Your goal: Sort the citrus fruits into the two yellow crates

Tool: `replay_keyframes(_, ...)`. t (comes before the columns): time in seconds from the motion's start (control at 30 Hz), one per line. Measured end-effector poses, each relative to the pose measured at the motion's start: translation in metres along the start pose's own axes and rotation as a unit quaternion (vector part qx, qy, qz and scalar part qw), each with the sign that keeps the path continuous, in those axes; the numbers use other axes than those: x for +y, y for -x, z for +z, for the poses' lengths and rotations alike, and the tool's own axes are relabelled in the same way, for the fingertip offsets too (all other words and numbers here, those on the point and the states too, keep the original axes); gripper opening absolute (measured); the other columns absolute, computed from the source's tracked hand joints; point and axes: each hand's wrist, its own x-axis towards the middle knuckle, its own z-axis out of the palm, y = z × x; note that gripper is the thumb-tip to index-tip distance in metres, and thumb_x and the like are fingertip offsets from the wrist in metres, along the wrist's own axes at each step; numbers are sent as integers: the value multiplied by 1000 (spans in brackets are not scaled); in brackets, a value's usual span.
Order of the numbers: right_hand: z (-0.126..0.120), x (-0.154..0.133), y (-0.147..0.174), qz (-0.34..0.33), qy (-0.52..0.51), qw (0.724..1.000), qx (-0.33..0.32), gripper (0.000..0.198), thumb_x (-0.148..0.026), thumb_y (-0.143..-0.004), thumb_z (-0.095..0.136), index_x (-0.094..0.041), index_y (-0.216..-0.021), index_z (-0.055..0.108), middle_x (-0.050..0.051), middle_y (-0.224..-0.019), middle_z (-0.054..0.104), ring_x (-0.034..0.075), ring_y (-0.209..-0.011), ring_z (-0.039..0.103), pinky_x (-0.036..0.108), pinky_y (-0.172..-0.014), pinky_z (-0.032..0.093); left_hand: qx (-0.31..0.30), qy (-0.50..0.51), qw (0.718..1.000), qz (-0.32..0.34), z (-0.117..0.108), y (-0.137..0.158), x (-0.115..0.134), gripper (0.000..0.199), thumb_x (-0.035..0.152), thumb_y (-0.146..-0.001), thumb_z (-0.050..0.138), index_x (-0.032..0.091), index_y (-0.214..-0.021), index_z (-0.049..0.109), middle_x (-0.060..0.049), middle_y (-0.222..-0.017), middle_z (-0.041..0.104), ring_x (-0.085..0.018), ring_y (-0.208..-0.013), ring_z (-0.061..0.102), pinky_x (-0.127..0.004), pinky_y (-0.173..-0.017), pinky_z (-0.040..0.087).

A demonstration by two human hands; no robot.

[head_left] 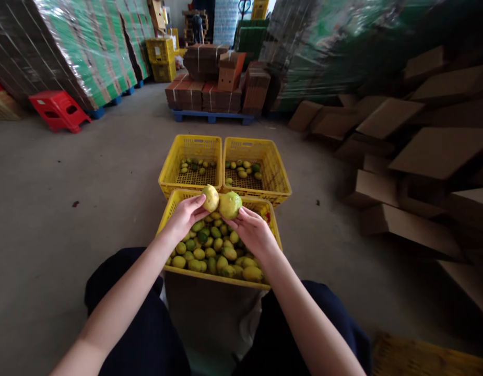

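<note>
My left hand (187,215) grips a pale yellow lemon (210,199) between thumb and fingers. In my right hand (254,230) is a greener lemon (230,205), held right beside the first one. Both are raised over the near yellow crate (218,278), which holds many yellow and green lemons (210,253). Behind it stand two more yellow crates, the left crate (171,162) and the right crate (278,169), each with some lemons scattered on its floor.
Empty cardboard boxes (440,151) are heaped along the right. A red stool (60,110) stands at left by wrapped green stacks (88,52). Ahead, a blue pallet (212,116) bears bundled flat cartons (221,99). A person (198,27) bends far at the back.
</note>
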Motion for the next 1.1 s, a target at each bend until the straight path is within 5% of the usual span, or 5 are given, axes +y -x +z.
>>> replay_keyframes(0.17,-1,-3,1,1,-13,999,-37,35,-29,-69,75,-23,-103,69,3,-102,74,23,-98,69,42,-97,50,27,34,999,-28,1,1,3,17,24,-78,73,9,-85,71,-9,-84,74,-17,-81,70,-29,-82,58)
replay_keyframes(0.4,3,0,-1,85,26,996,-29,41,-55,-82,58,-16,-88,70,7,-72,74,19,-67,72,32,-74,59,47,82,984,-151,4,-1,6,34,38,-83,67,6,-94,69,-9,-76,71,-13,-63,69,-16,-57,58)
replay_keyframes(0.7,4,3,-3,172,4,985,5,48,-53,-90,47,-11,-79,70,10,-59,72,16,-52,69,20,-53,57,77,96,961,-249,9,1,9,46,51,-79,66,11,-58,59,-4,-49,60,-11,-42,63,-11,-38,51)
replay_keyframes(1.1,5,4,-4,181,-1,983,19,51,-54,-91,44,-11,-75,68,10,-54,69,15,-48,68,20,-49,56,60,96,960,-255,11,2,6,49,55,-78,67,10,-58,59,-7,-49,61,-12,-40,62,-13,-40,52)
